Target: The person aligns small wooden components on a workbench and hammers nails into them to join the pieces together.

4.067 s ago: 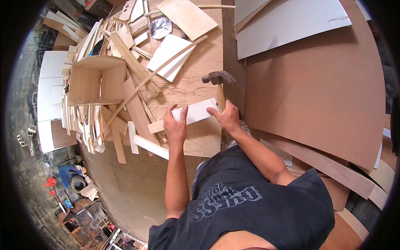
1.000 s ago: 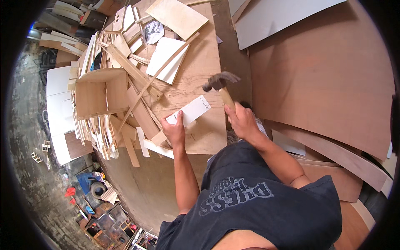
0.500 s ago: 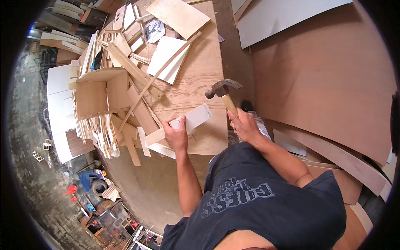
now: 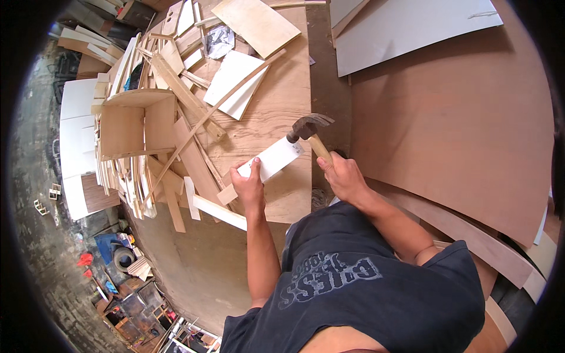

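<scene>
My left hand (image 4: 249, 183) is closed around a narrow wooden piece with a white face (image 4: 273, 162), near the front right of the wooden worktable (image 4: 282, 117). Its thumb lies over the white face. Small marks, perhaps nails, show at the piece's far right end. In my right hand (image 4: 344, 178) is a claw hammer (image 4: 308, 127), gripped by its wooden handle. The hammer's striking face is at the far end of the white-faced piece; whether it touches I cannot tell. A white-edged strip (image 4: 219, 212) lies by my left wrist at the table's front edge.
Wood offcuts, white panels (image 4: 236, 82) and a long thin stick (image 4: 212, 112) crowd the table's left and far side. An open wooden box (image 4: 138, 126) sits on the left pile. Large brown sheets (image 4: 453, 123) stand on the right. Tools and scraps lie on the floor at lower left.
The hammer head has come down from above onto or near the end of the white-faced piece. That piece has turned slightly in my left hand, and the view has shifted a little.
</scene>
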A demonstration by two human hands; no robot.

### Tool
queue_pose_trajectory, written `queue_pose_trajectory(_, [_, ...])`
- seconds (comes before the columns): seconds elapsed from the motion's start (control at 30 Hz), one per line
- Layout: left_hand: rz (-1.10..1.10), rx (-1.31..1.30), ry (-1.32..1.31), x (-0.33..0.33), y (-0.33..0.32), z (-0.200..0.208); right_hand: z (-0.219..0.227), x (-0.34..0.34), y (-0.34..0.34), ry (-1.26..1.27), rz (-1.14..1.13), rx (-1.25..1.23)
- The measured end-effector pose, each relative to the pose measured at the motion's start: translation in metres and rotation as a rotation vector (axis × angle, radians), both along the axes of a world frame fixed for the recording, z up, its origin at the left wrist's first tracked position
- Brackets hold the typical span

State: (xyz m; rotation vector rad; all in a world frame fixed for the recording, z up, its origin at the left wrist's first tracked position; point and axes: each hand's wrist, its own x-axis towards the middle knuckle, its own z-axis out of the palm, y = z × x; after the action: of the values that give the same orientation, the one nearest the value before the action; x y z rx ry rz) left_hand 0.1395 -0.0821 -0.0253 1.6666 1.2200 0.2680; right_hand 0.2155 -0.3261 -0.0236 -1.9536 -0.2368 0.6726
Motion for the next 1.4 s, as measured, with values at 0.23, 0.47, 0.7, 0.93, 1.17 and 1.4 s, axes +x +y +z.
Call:
queue_pose_trajectory(0.23, [0.057,-0.015,0.015,-0.002,-0.005,0.012,0.001,-0.005,-0.001,-0.011,-0.121,0.015])
queue_pose_trajectory(0.47, [-0.016,0.146,0.012,-0.013,0.009,-0.013,0.0,-0.004,0.005,-0.057,-0.06,-0.041])
queue_pose_trajectory(0.7, [0.068,0.099,-0.024,-0.007,0.011,-0.008,0.013,0.006,0.001,0.059,-0.088,0.103])
queue_pose_trajectory(0.93, [0.069,0.166,0.005,-0.005,0.009,0.0,0.011,0.016,0.006,-0.002,0.108,-0.067])
queue_pose_trajectory(1.17, [0.099,0.158,0.024,-0.01,0.013,-0.003,0.007,0.012,0.013,-0.051,0.058,-0.054])
queue_pose_trajectory(1.4, [0.117,0.097,0.001,-0.011,0.013,0.001,-0.006,0.005,0.023,-0.078,-0.001,0.009])
